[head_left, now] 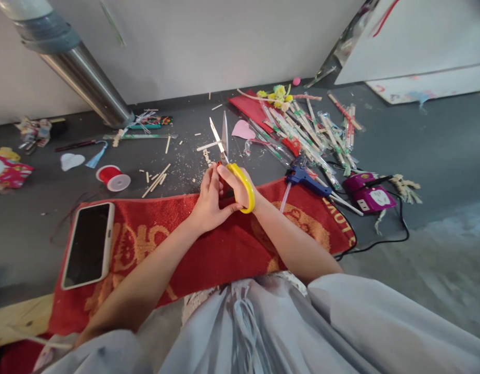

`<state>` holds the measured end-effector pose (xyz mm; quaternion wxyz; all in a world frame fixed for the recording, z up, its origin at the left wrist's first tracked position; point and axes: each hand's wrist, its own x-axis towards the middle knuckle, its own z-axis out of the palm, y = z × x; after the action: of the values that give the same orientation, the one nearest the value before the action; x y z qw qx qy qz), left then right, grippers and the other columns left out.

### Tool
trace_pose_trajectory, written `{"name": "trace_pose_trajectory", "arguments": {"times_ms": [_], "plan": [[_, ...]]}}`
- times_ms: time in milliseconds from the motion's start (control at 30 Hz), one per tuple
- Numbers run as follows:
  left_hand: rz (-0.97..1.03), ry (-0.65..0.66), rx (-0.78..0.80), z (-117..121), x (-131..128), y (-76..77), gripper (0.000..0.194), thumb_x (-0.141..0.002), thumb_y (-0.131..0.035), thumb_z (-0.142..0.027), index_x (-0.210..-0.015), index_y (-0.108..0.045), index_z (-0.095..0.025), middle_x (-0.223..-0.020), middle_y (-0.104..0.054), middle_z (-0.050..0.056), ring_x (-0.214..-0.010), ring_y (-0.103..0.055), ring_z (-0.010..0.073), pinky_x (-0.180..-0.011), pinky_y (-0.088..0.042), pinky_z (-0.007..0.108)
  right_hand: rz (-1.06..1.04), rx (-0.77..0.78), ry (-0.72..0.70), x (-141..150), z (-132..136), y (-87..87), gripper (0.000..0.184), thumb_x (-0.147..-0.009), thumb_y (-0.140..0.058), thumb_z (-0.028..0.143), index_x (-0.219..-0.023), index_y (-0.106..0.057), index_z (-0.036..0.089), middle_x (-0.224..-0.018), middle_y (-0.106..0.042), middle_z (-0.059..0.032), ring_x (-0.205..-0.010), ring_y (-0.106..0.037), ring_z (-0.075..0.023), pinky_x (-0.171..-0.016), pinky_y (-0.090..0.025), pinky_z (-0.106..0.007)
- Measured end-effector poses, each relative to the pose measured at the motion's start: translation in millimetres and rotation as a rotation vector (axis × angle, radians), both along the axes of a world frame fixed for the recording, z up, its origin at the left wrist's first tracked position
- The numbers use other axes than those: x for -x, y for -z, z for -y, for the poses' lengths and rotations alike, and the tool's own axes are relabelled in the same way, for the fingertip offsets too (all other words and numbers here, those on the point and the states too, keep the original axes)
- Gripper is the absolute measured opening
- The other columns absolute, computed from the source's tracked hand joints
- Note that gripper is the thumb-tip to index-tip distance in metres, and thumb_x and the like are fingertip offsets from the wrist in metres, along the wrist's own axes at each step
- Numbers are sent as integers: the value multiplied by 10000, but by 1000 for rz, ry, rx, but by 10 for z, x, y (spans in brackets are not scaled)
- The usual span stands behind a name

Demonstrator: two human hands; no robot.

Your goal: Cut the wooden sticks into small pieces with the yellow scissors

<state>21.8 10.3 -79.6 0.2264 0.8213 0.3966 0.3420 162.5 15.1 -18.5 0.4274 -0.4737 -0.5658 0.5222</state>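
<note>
A pair of scissors (244,188) with yellow handles is in my right hand (240,189), its blades pointing away from me and slightly apart. My left hand (211,201) meets the right one at the pivot end, over the edge of a red towel (220,249). Its fingers are curled together, and something small and red shows by the fingertips, too hidden to name. Just beyond the hands, a short pale stick (209,146) appears close to the blades. Cut stick pieces (158,181) and crumbs lie to the left of them on the grey tabletop.
Wrapped chopsticks (302,130) pile up at right, near a blue glue gun (308,179) and a purple power socket (368,195) with a black cable. A phone (89,244) rests on the towel; a red spool (112,178) stands behind it. A metal post (92,78) rises back left.
</note>
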Motion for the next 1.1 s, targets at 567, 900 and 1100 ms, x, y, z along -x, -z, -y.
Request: {"name": "trace_pose_trajectory", "arguments": {"times_ms": [567, 900, 1100], "plan": [[34, -44, -16, 18, -54, 29, 1123, -723, -670, -690, -1544, -40, -257, -1496, -262, 232, -1366, -377, 384, -1073, -434, 551, -5, -7, -4, 7, -18, 62, 566, -788, -463, 784, -622, -482, 243, -566, -508, 6, -553, -520, -149, -549, -463, -323], [95, 49, -36, -62, 62, -93, 734, -895, -505, -564, -1486, -252, -212, -1508, -374, 180, -1430, -344, 328, -1159, -343, 527, 2, 56, 17, 10, -57, 41, 543, -887, -335, 727, -684, -456, 239, -619, -531, -4, -581, -555, -146, -607, -504, -321], [415, -384, -56, -211, 176, -129, 297, -901, -446, -276, -1194, -473, -232, -1191, -587, 92, -1060, -597, 182, -953, -499, 365, 378, -56, 185, -264, -145, 52, 509, -956, -278, 632, -811, -535, 218, -706, -630, -45, -660, -631, -187, -659, -511, -353]]}}
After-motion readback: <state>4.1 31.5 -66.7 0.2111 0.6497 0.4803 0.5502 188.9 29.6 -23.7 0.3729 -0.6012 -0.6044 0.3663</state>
